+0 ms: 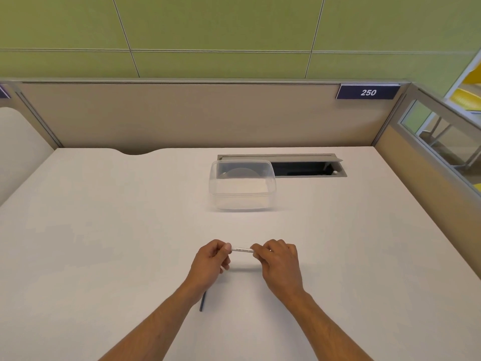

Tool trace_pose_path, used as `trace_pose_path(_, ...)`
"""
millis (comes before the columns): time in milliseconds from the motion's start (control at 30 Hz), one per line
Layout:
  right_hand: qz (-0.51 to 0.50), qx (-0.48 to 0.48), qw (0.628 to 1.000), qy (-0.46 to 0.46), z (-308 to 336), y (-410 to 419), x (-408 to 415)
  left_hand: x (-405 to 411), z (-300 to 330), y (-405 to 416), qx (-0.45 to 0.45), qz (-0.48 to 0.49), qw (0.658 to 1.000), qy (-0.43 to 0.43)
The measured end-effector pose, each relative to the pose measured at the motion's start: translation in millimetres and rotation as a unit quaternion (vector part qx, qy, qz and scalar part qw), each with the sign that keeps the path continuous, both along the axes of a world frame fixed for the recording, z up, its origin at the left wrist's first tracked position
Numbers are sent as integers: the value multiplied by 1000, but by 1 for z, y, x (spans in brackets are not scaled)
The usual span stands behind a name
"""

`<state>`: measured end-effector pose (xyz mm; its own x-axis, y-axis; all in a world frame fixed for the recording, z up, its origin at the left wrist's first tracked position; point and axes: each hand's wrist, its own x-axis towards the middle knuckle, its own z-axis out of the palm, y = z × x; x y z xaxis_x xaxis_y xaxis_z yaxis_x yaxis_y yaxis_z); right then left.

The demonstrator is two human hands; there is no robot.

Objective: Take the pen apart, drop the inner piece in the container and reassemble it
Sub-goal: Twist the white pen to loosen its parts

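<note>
Pen (242, 249) ends hidden inside both fists; left hand (211, 261) and right hand (279, 264) fingers pinched shut on it, lower centre. Long axis left-right, above the white bench (104, 230). Dark thin piece (202, 301) partly under left wrist. Clear container (242, 187) well apart, upper centre, open bench between.

Both my forearms reach forward, bare, converging toward each other above the counter's near half. My left hand (212, 259) is curled, thumb and forefinger pinched together at its inner side. My right hand (279, 261) mirrors it, knuckles up, fingertips pinched and facing the left ones, a short gap between them.
</note>
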<state>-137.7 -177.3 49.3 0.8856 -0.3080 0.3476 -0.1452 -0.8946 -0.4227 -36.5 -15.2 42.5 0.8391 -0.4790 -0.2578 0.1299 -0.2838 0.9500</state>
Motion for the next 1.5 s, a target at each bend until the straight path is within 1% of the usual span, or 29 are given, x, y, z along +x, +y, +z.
trace_pose_path(67,5,0,1000,-1,0,1,0,1,-1,0,14,4,1000,-2)
trace_pose_path(167,12,1,1000,-3,0,3,0,3,1,-1,20,19,999,28)
trace_pose_path(300,16,6,1000,-7,0,5,1,3,1,0,36,27,998,33)
trace_pose_path(400,11,6,1000,-2,0,5,1,0,0,2,14,23,999,32)
trace_pose_path(467,8,6,1000,-2,0,4,0,-1,-1,2,-6,18,1000,19)
trace_pose_path(533,6,6,1000,0,-1,4,0,0,-2,2,-1,16,1000,-11)
trace_pose_path(700,6,6,1000,-2,-2,5,-1,2,-4,2,70,14,995,-75)
trace_pose_path(767,8,5,1000,-5,-2,6,-2,2,-2,2,79,19,994,-68)
trace_pose_path(900,10,0,1000,-7,-1,6,-2,2,1,0,58,25,998,-12)
trace_pose_path(967,9,-3,1000,-4,0,5,-2,1,3,0,55,17,998,-3)
trace_pose_path(1167,-14,-2,1000,12,0,3,-3,-2,-1,2,25,-9,999,-48)
trace_pose_path(1433,-2,-6,1000,6,-1,7,-4,1,2,0,99,-10,991,-94)
trace_pose_path(1500,-2,-5,1000,-1,-1,7,-4,2,3,-1,105,-4,991,-88)
